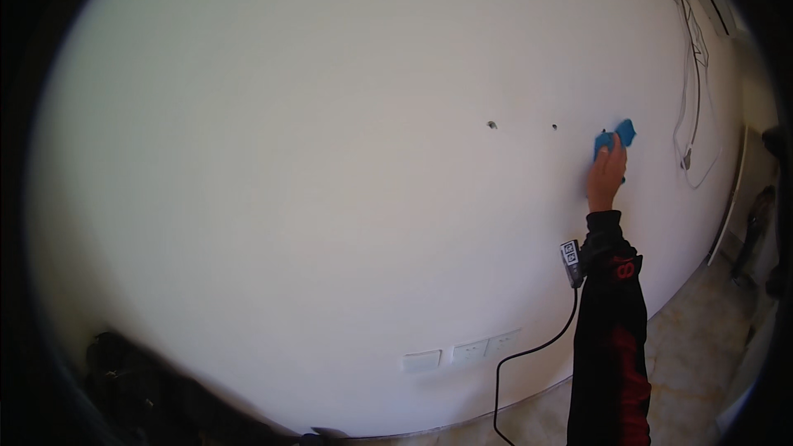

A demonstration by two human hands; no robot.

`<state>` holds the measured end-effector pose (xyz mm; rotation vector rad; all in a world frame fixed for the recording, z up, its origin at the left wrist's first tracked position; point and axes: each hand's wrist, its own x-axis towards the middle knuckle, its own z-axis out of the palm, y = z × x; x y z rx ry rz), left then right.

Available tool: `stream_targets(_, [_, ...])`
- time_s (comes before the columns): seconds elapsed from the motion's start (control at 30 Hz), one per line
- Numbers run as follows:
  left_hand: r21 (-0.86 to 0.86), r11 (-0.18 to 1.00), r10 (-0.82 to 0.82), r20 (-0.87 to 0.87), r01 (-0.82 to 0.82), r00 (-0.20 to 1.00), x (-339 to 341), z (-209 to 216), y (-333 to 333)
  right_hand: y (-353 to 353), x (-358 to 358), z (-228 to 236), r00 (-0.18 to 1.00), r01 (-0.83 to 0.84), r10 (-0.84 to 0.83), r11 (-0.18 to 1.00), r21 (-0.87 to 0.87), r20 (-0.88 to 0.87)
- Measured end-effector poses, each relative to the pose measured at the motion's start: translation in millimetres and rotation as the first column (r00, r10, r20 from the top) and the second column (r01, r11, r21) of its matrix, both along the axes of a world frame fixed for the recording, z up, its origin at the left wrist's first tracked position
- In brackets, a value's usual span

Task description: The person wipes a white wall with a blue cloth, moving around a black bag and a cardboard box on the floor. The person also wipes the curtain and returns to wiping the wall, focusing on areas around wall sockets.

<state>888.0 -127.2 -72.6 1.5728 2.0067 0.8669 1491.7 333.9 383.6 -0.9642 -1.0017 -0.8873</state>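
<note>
My right hand is raised against the white wall, its fingers closed on a blue cloth. The cloth is bunched up and presses on the wall, with parts of it sticking out above and beside my fingers. Just above the cloth a small dark mark shows on the wall. To the left of it are a small dark hole and a larger chipped hole, at about the same height. My left hand is out of the picture.
Low on the wall sit several white socket plates. A small device with a black cable is at my right wrist. Loose wires hang at the upper right. Dark items lie lower left; tiled floor shows lower right.
</note>
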Motion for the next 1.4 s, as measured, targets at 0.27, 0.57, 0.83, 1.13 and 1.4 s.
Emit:
stream_targets(0.27, [-0.04, 0.999, 0.008, -0.002, -0.008, 1.0, 6, 2, -22, 5, -2, 4, 0.989, 0.045, -0.047, 0.999, -0.023, -0.14])
stream_targets(0.57, [0.05, 0.999, -0.011, 0.123, 0.005, 0.992, 32, 13, -20, -42, -228, 51, 0.922, -0.11, 0.075, 0.991, 0.07, 0.38])
stream_targets(0.83, [0.079, 0.993, 0.077, 0.182, -0.092, 0.98, 104, 31, -19, -59, -344, 35, 0.601, -0.298, 0.242, 0.952, -0.068, 0.762])
stream_targets(1.13, [0.045, 0.98, 0.179, 0.196, -0.191, 0.964, 164, 31, -16, -33, -385, -59, 0.135, -0.321, 0.466, 0.855, -0.407, 0.874])
stream_targets(1.4, [0.001, 0.988, 0.154, 0.08, -0.154, 0.985, 161, 22, -27, -47, -277, -91, 0.267, -0.297, 0.45, 0.88, -0.371, 0.852])
